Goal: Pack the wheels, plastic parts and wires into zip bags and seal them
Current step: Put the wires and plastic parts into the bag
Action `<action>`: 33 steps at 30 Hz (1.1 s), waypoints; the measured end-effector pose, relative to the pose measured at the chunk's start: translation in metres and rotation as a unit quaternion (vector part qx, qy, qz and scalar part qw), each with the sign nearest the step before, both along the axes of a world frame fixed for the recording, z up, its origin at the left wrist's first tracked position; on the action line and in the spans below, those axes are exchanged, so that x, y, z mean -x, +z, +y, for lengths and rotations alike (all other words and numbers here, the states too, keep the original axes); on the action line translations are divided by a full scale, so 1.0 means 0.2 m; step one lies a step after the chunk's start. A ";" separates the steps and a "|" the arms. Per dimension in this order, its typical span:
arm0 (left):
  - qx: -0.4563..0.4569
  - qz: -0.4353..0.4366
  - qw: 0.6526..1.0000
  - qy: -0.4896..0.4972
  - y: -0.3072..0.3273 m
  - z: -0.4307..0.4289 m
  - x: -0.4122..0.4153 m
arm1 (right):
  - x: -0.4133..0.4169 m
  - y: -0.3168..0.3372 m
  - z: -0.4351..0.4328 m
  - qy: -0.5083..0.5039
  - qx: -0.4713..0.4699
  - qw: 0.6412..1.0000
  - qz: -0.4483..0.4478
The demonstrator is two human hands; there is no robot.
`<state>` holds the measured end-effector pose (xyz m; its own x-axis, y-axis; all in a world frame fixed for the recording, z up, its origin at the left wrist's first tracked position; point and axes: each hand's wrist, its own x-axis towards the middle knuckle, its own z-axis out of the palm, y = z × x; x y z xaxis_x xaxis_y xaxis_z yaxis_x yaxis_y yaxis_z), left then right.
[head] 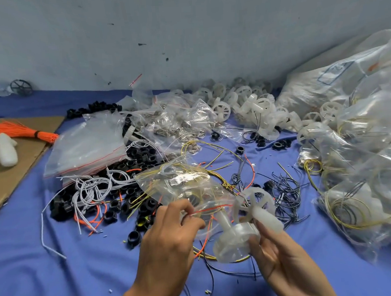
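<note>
Left hand [172, 229] is pinching the red-striped mouth of a clear zip bag [187, 182] between thumb and curled fingers, holding it above the near middle of the blue surface [49, 282], while the right hand [283, 254] is gripping two white plastic wheels [234, 243] just right of that mouth. The lower wheel's shaft is pointing up and left toward the opening, so the right hand, being nearer, should be feeding it along that axis. Yellow wires [168, 170] are lying inside the bag.

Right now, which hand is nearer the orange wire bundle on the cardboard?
Left. The left hand sits right of the orange wire bundle; the right hand is farther right.
</note>
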<state>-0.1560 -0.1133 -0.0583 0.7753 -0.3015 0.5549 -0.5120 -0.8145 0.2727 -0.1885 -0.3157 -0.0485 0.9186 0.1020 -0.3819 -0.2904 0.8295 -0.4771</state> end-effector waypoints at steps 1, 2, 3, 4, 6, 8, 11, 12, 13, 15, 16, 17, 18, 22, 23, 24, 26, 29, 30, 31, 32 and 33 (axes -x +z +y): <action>-0.010 0.013 1.000 0.005 0.01 0.00 -0.01 | -0.01 0.00 0.01 0.000 -0.007 1.000 -0.001; -0.016 0.032 0.999 0.009 0.02 0.00 -0.01 | -0.03 0.01 0.02 0.005 -0.009 1.000 -0.004; -0.014 0.057 0.998 0.008 0.02 0.01 -0.02 | -0.04 0.01 0.04 0.008 -0.008 1.000 -0.010; -0.005 0.077 0.997 0.001 0.03 0.01 -0.02 | -0.05 0.01 0.06 0.005 -0.004 1.000 -0.017; 0.012 0.098 0.995 -0.016 0.04 0.02 -0.02 | -0.08 0.01 0.10 -0.027 0.011 0.999 -0.032; 0.026 0.101 0.994 -0.030 0.04 0.03 -0.01 | -0.10 0.02 0.14 -0.080 0.029 0.995 -0.043; 0.054 0.110 0.992 -0.043 0.04 0.02 0.01 | -0.11 0.03 0.24 -0.138 0.067 0.986 -0.060; 0.062 0.114 0.990 -0.046 0.04 0.01 0.01 | -0.12 0.04 0.28 -0.144 0.073 0.984 -0.070; 0.068 0.120 0.989 -0.049 0.04 0.00 0.01 | -0.12 0.04 0.33 -0.141 0.076 0.983 -0.085; 0.084 0.131 0.987 -0.051 0.04 -0.02 0.00 | -0.11 0.03 0.41 -0.119 0.083 0.983 -0.111; 0.096 0.137 0.985 -0.051 0.03 -0.02 -0.01 | -0.10 0.03 0.44 -0.109 0.094 0.983 -0.116; 0.108 0.142 0.983 -0.052 0.03 -0.02 -0.01 | -0.10 0.02 0.45 -0.105 0.114 0.981 -0.118; 0.120 0.146 0.981 -0.050 0.03 -0.01 -0.01 | -0.09 0.01 0.44 -0.111 0.143 0.976 -0.117; 0.138 0.155 0.978 -0.031 0.06 0.01 -0.01 | -0.04 0.01 0.28 -0.161 0.253 0.946 -0.120; 0.133 0.156 0.978 -0.031 0.06 0.01 -0.01 | -0.02 0.01 0.23 -0.153 0.271 0.943 -0.119; 0.125 0.159 0.979 -0.031 0.07 0.01 -0.01 | 0.00 0.01 0.19 -0.128 0.292 0.940 -0.119; 0.101 0.169 0.980 -0.037 0.08 0.00 -0.01 | 0.04 0.00 0.13 -0.056 0.345 0.929 -0.120; 0.044 0.184 0.980 -0.056 0.08 0.00 0.01 | 0.06 -0.02 0.12 0.024 0.435 0.890 -0.131; 0.022 0.193 0.979 -0.059 0.09 0.00 0.03 | 0.05 -0.04 0.13 0.030 0.473 0.870 -0.134; -0.003 0.203 0.977 -0.062 0.09 0.00 0.04 | 0.04 -0.06 0.15 0.027 0.509 0.850 -0.133; -0.028 0.217 0.974 -0.067 0.11 -0.01 0.06 | 0.03 -0.07 0.17 0.028 0.527 0.839 -0.135; -0.049 0.232 0.969 -0.074 0.12 -0.01 0.07 | 0.02 -0.07 0.20 0.034 0.530 0.836 -0.140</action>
